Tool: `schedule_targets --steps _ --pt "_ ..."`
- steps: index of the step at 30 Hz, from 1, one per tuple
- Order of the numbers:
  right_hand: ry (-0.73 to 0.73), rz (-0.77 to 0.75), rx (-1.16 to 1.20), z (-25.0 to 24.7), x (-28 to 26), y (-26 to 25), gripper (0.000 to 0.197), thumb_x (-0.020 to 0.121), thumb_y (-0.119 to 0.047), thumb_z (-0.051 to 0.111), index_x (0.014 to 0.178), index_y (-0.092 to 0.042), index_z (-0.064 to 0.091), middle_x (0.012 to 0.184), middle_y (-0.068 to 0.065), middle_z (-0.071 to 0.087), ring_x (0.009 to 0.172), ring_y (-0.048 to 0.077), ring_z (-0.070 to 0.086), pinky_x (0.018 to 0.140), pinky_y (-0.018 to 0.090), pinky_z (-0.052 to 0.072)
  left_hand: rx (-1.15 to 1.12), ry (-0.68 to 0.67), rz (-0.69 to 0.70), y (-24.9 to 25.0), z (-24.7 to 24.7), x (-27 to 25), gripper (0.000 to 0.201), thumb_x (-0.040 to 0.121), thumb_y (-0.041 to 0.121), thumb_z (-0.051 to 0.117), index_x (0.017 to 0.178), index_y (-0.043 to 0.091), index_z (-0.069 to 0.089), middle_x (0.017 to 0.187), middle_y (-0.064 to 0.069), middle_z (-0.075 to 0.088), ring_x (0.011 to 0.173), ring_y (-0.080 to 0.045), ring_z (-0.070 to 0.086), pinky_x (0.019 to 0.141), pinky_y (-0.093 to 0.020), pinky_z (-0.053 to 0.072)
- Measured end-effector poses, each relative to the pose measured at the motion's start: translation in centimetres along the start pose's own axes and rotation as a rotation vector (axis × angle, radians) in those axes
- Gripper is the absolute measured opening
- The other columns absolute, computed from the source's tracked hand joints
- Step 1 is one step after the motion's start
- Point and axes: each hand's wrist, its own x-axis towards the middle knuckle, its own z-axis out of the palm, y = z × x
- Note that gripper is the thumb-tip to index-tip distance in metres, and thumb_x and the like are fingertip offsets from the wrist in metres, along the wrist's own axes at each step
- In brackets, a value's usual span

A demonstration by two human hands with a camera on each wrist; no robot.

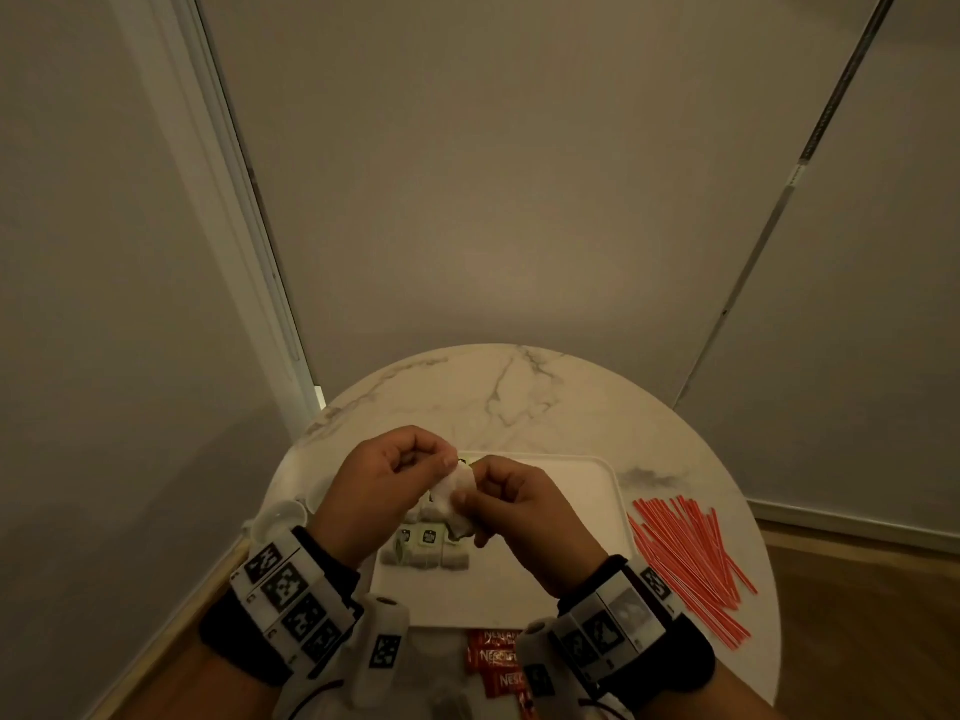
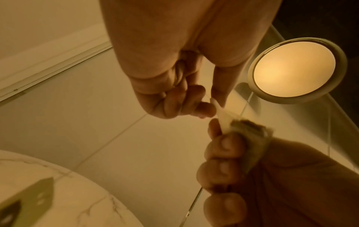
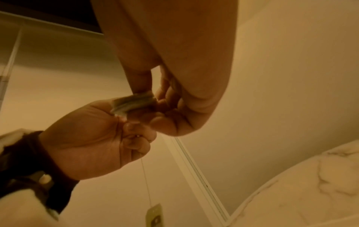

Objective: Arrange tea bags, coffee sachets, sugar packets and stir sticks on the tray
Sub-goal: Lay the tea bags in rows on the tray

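Above the white tray (image 1: pixel 571 472), both hands hold one white tea bag (image 1: pixel 453 484) between them. My left hand (image 1: pixel 450 459) pinches its upper edge, and my right hand (image 1: pixel 463 497) grips its lower part. In the left wrist view the left hand (image 2: pixel 212 106) pinches the paper corner while the tea bag (image 2: pixel 249 132) sits in the right fingers. In the right wrist view the tea bag (image 3: pixel 134 102) shows between both hands, and its string and tag (image 3: pixel 154 215) hang below. Several tea bags (image 1: pixel 427 548) lie in rows on the tray's left part.
Red stir sticks (image 1: pixel 691 561) lie in a loose heap on the round marble table (image 1: pixel 519 387), right of the tray. Red coffee sachets (image 1: pixel 493 662) lie at the near edge, between my wrists. A round lit lamp (image 1: pixel 283 517) stands left of the tray. Walls surround the table.
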Motion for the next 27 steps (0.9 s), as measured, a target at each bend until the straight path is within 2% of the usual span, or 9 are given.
schedule_targets --steps 4,7,13,15,17,19,21,24,27 --pt "-0.009 0.037 -0.037 -0.1 0.0 0.1 0.003 0.089 -0.002 0.062 0.088 -0.001 0.061 0.076 0.019 0.07 0.067 0.026 0.065 0.057 0.024 0.043 -0.078 -0.007 -0.044 0.6 -0.6 0.2 0.012 0.084 0.005 0.059 0.092 0.008 0.068 0.062 -0.006 0.059 0.051 -0.01 0.044 0.049 -0.021 0.036" --pt "-0.061 0.091 -0.103 0.0 -0.1 0.0 0.01 0.088 -0.003 0.064 0.079 -0.004 0.061 0.071 0.012 0.07 0.062 0.015 0.067 0.058 0.02 0.047 -0.039 -0.065 -0.05 1.1 -0.6 0.4 0.014 0.089 -0.001 0.056 0.094 0.007 0.066 0.066 -0.007 0.062 0.053 -0.012 0.045 0.05 -0.021 0.037" --pt "-0.015 0.095 -0.284 0.2 0.2 1.0 0.013 0.083 -0.013 0.073 0.071 -0.013 0.067 0.072 0.012 0.07 0.067 0.027 0.067 0.076 0.045 0.056 -0.06 -0.106 -0.016 2.0 0.1 0.4 0.015 0.089 -0.003 0.056 0.095 0.006 0.066 0.069 -0.004 0.063 0.054 -0.011 0.047 0.051 -0.02 0.042" --pt "0.002 0.1 -0.292 0.3 0.3 1.1 0.014 0.081 -0.015 0.074 0.069 -0.014 0.067 0.067 0.01 0.069 0.065 0.027 0.066 0.073 0.043 0.057 -0.051 -0.117 0.008 2.3 0.4 0.3 0.016 0.088 -0.003 0.057 0.095 0.007 0.066 0.069 -0.002 0.062 0.055 -0.008 0.05 0.053 -0.019 0.043" --pt "0.029 0.074 -0.298 0.5 0.2 0.9 0.023 0.082 -0.015 0.074 0.063 -0.017 0.062 0.059 0.0 0.062 0.058 0.016 0.06 0.064 0.035 0.053 -0.028 -0.143 0.036 2.5 0.7 -0.1 0.016 0.087 -0.004 0.058 0.095 0.007 0.066 0.071 -0.003 0.062 0.058 -0.005 0.054 0.056 -0.017 0.045" --pt "0.061 0.038 -0.231 0.6 0.1 0.5 0.02 0.086 -0.015 0.07 0.067 -0.015 0.065 0.059 0.0 0.064 0.058 0.015 0.061 0.061 0.029 0.051 -0.023 -0.201 0.055 2.5 1.0 -0.6 0.017 0.088 -0.005 0.057 0.096 0.007 0.066 0.077 -0.008 0.066 0.066 -0.01 0.063 0.062 -0.017 0.049" --pt "0.091 0.031 -0.074 0.5 0.1 -0.1 0.015 0.091 -0.013 0.063 0.082 -0.003 0.071 0.067 0.012 0.069 0.061 0.021 0.068 0.061 0.029 0.054 0.002 -0.239 0.078 2.1 1.3 -1.4 0.018 0.088 -0.002 0.058 0.095 0.013 0.065 0.08 -0.009 0.068 0.072 -0.018 0.066 0.064 -0.021 0.051" --pt "0.236 -0.006 0.009 -0.2 0.6 -0.2 0.024 0.09 -0.017 0.065 0.08 0.005 0.066 0.068 0.018 0.063 0.061 0.024 0.06 0.062 0.035 0.05 0.056 -0.162 0.11 1.0 1.9 -2.7 0.017 0.081 0.011 0.061 0.085 0.027 0.055 0.068 -0.004 0.057 0.059 -0.015 0.055 0.058 -0.023 0.047" --pt "0.335 0.004 0.105 -0.9 1.0 -0.5 0.022 0.091 -0.017 0.063 0.078 0.001 0.066 0.074 0.012 0.064 0.068 0.022 0.059 0.061 0.031 0.048 -0.008 -0.114 0.05 0.0 2.3 -3.6 0.023 0.086 0.001 0.061 0.086 0.02 0.048 0.067 -0.006 0.051 0.056 -0.016 0.053 0.059 -0.028 0.049"
